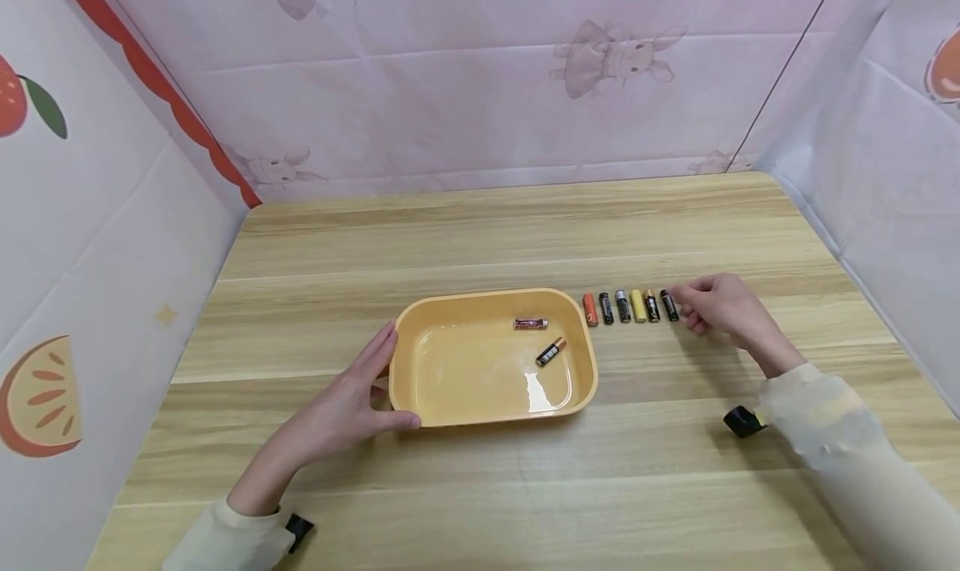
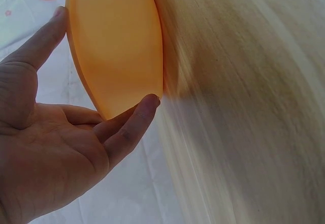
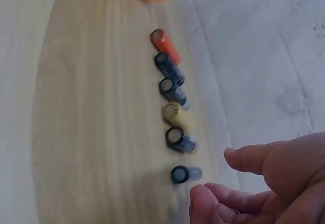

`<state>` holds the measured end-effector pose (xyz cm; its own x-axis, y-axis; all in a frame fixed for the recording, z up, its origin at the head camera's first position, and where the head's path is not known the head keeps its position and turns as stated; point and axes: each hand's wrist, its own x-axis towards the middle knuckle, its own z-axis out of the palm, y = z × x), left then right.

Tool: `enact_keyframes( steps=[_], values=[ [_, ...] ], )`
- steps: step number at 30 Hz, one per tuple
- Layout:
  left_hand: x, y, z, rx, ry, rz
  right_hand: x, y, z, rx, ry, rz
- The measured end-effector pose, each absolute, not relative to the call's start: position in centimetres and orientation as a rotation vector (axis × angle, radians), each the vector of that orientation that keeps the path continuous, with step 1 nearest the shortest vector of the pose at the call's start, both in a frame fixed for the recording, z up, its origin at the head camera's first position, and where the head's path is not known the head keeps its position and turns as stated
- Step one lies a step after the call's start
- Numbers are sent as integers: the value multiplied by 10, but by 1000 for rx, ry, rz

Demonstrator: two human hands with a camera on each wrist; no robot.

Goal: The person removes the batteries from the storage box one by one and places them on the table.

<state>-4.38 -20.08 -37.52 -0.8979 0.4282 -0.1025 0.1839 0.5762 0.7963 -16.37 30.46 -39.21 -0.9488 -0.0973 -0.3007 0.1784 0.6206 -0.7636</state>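
A yellow-orange plastic tray stands on the table, with my left hand holding its left end. In the left wrist view, the thumb rests on the rim and the fingers lie against the wall. Inside the tray lie a dark red battery and a black-and-copper battery. Right of it several batteries form a row, from an orange battery past a yellow battery to a black battery at the end. My right hand is beside that end battery, thumb and fingers apart in the right wrist view.
The wooden table reaches back to a pink curtain with rabbit prints. White printed sheets hang at both sides. A black strap piece hangs by the right sleeve.
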Motion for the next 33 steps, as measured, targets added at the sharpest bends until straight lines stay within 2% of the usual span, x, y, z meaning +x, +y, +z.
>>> enact_keyframes(
  steps=[8,18,23,33],
  values=[
    [-44,-201,-375,504,2534,1212,-158,281,-356,-39,2587,-1250],
    [-45,-202,-374,503,2520,1222,-143,227,-314,-192,2349,-1437],
    [-46,-202,-375,506,2520,1218,-140,205,-311,-287,2197,-1443],
    [-46,-201,-375,513,2509,1233,-134,166,-333,-349,2035,-1410]
  ],
)
